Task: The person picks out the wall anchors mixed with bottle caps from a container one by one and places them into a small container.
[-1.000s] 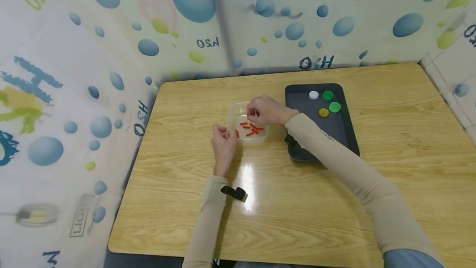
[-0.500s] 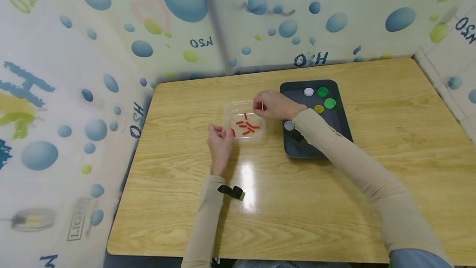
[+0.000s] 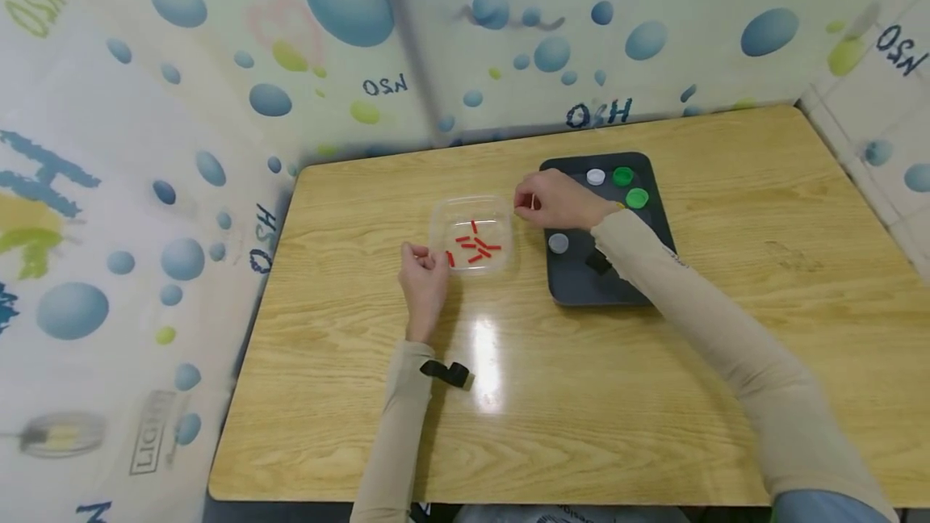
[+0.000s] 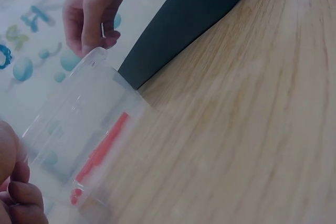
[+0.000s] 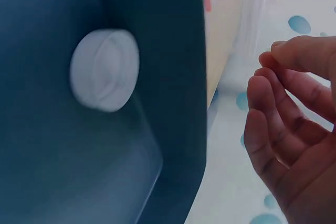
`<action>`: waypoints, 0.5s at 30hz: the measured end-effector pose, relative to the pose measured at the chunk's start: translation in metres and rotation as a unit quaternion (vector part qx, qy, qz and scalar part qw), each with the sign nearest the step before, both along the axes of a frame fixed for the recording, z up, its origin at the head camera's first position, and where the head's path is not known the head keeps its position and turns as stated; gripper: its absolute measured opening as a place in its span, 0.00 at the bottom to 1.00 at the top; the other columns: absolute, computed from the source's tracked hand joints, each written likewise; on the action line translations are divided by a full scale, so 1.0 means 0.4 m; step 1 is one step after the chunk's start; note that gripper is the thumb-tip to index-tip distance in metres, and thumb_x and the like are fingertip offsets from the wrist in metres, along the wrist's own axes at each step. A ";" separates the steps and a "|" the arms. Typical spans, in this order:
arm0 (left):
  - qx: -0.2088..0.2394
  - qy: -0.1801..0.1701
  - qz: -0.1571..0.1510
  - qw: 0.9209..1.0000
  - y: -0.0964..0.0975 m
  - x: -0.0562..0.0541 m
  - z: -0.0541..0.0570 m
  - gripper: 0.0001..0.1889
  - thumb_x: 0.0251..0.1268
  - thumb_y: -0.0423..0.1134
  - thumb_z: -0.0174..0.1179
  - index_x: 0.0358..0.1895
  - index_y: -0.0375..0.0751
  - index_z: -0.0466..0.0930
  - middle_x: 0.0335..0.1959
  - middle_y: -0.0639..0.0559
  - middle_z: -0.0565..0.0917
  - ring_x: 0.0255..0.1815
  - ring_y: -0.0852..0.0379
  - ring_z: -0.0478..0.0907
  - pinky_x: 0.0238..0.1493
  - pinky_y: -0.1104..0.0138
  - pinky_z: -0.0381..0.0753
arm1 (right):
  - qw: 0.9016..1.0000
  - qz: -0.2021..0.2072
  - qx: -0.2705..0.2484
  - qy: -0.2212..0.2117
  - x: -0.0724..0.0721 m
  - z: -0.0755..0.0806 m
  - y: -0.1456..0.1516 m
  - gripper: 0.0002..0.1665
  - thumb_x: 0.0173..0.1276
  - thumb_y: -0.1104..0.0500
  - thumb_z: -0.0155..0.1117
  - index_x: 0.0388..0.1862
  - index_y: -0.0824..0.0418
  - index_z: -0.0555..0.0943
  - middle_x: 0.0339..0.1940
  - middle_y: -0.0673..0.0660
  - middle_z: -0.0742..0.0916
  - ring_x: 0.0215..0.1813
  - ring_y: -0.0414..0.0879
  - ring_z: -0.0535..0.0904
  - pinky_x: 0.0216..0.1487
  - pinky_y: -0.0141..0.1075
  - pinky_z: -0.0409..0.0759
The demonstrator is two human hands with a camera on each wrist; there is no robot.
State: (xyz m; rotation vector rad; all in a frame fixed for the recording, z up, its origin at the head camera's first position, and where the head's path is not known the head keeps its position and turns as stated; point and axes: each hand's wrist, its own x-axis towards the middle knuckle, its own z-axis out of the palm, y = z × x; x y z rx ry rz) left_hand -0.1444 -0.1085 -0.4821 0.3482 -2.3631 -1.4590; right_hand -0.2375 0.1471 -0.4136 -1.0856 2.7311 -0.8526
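Note:
A clear plastic container sits on the table with several short red sticks in it. My left hand pinches its left rim between thumb and fingers, as the left wrist view also shows. My right hand hovers over the left edge of a dark tray, just right of the container. In the right wrist view its thumb tip meets the index finger and the others curve loosely; nothing shows between them. A whitish bottle cap lies in the tray near that hand.
Towards the tray's far end lie a white cap and two green caps. A yellow cap is mostly hidden behind the right wrist. A patterned wall covering rises behind the wooden table.
My right hand has moved right, from above the container to the tray's edge, uncovering a red stick and the near whitish cap. The left hand keeps hold of the rim.

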 end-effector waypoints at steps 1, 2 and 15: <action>-0.002 -0.003 0.000 1.000 -0.002 0.000 0.001 0.10 0.54 0.32 0.53 0.40 0.32 0.69 0.20 0.58 0.67 0.22 0.59 0.66 0.26 0.68 0.64 | 1.000 -0.004 0.000 0.001 0.000 -0.002 0.005 0.05 0.70 0.61 0.63 0.36 0.60 0.86 0.35 0.55 0.86 0.36 0.47 0.80 0.42 0.41 0.80; -0.004 -0.004 0.000 1.000 -0.004 0.000 0.001 0.10 0.54 0.32 0.53 0.40 0.33 0.69 0.20 0.57 0.67 0.22 0.59 0.66 0.26 0.68 0.64 | 1.000 -0.009 -0.001 -0.001 0.001 -0.004 0.011 0.05 0.70 0.61 0.64 0.36 0.60 0.86 0.35 0.55 0.86 0.36 0.46 0.80 0.42 0.40 0.80; -0.143 -0.030 -0.013 0.989 -0.047 0.013 0.041 0.21 0.74 0.51 0.47 0.52 0.33 0.71 0.18 0.52 0.72 0.19 0.53 0.71 0.23 0.62 0.68 | 0.999 -0.034 -0.015 0.005 0.015 -0.009 0.071 0.06 0.71 0.61 0.64 0.40 0.61 0.86 0.34 0.55 0.86 0.33 0.46 0.80 0.40 0.41 0.80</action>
